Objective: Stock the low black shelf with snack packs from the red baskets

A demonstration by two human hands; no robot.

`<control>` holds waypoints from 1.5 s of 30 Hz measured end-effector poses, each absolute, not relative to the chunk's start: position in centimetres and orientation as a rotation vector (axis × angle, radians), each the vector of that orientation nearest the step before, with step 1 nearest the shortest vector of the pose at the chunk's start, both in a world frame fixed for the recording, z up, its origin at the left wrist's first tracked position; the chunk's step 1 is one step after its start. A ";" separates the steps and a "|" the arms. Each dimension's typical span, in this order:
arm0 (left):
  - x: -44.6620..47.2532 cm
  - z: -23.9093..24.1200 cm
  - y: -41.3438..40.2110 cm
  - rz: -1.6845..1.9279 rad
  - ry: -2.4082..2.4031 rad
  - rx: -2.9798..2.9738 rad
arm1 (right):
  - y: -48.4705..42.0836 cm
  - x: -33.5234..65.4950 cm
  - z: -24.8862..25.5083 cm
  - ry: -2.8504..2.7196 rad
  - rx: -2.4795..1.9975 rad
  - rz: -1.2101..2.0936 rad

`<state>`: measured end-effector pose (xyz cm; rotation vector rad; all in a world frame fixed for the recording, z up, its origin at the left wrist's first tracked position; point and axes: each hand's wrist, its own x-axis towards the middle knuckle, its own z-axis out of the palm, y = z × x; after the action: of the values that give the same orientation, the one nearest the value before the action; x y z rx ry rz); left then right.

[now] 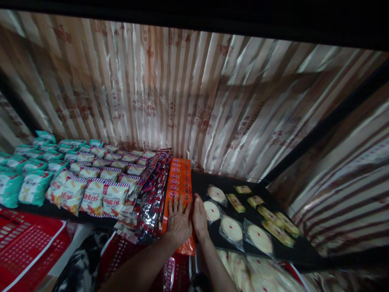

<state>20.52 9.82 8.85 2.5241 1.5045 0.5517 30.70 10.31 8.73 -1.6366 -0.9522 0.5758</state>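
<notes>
My left hand [180, 217] lies flat with fingers spread on a long orange packet strip [178, 180] printed with rows of small logos. Along the strip's right edge stands my right hand [199, 215], fingers stretched out and close together, palm turned towards the strip. Neither hand grips anything. Left of the strip leans a row of shiny dark red and blue packets [153, 198]. To the right, several round white flat cakes in clear wrappers [231, 228] lie on the black shelf [209, 178].
White snack bags [115, 198] and teal bags [35, 186] stand in rows at left. Small yellow packets [275, 227] lie at right. Red baskets [24, 247] sit below the shelf front, with more wrapped white cakes [258, 271] low at right. A striped sheet [194, 93] hangs behind.
</notes>
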 end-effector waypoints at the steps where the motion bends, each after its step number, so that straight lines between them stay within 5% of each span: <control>1: 20.7 8.9 9.9 0.553 1.495 2.533 | 10.8 31.0 8.6 -0.933 -1.625 0.598; 15: 24.7 11.3 15.6 0.638 1.609 2.442 | 18.3 34.7 8.4 -0.775 -1.406 0.824; 45: 25.5 7.1 16.9 0.621 1.681 2.399 | 22.8 35.4 6.4 -0.592 -1.151 0.951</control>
<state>25.53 16.90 7.15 2.3989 1.6809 0.6212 35.39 22.83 6.39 -1.1506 -0.5921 0.9507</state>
